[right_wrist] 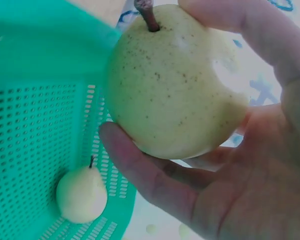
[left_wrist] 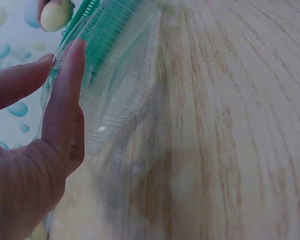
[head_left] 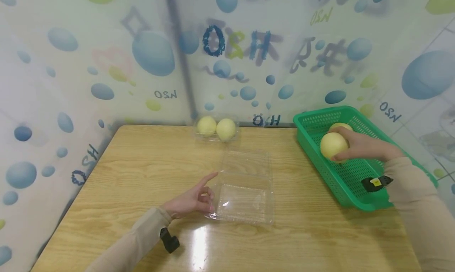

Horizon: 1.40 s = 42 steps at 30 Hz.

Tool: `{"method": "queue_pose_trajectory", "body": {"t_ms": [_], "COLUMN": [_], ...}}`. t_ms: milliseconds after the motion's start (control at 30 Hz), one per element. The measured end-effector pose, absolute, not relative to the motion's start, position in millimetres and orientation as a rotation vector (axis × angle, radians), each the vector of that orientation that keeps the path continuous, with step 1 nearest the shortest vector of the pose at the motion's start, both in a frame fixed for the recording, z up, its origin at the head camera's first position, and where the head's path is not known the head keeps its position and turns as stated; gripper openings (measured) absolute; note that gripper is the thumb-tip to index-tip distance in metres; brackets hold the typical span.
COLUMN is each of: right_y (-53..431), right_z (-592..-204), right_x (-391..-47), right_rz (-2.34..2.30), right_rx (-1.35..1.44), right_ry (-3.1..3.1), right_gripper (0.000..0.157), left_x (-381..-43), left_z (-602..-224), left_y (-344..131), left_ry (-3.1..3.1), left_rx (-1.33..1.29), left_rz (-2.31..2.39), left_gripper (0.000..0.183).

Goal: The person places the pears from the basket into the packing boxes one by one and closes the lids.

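My right hand [head_left: 350, 143] grips a round, pale yellow pear [right_wrist: 175, 85] over the green basket [head_left: 321, 167]. Brown specks and a dark stem show on the pear in the right wrist view. Another pear [right_wrist: 82, 195] lies in the basket below it. My left hand [head_left: 192, 201] pinches the near left edge of a clear plastic clamshell box [head_left: 245, 201], its index finger stretched out. The box lies opened flat on the table, its lid half toward the back. Fingers and thumb meet at the box's rim [left_wrist: 65, 47] in the left wrist view.
At the table's back edge stands a clear plastic box [head_left: 213, 138] with two pears [head_left: 226, 129] in it. The wooden table [head_left: 142, 165] runs up to a wall [head_left: 142, 94] covered in a sheet with blue and green drops.
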State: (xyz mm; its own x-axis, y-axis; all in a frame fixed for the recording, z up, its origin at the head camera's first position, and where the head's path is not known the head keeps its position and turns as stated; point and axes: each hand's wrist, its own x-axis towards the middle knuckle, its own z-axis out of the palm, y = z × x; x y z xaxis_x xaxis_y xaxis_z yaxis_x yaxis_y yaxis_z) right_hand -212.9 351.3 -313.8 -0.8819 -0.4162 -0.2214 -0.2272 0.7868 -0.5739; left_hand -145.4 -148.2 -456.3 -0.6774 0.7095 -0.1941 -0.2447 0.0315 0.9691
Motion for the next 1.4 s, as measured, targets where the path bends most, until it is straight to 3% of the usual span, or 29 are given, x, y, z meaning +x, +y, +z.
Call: {"method": "queue_pose_trajectory", "body": {"t_ms": [1400], "right_y": [291.9], "right_z": [-347.7], "right_x": [-188.3], "right_rz": [-1.112], "right_rx": [-0.538], "right_ry": [2.591], "right_gripper": [0.08], "left_x": [-145.5], "left_z": [-457.0], "left_y": [-137.3], "left_ry": [1.63], "left_rx": [0.43], "left_rz": [1.737], "left_gripper": [0.106]}}
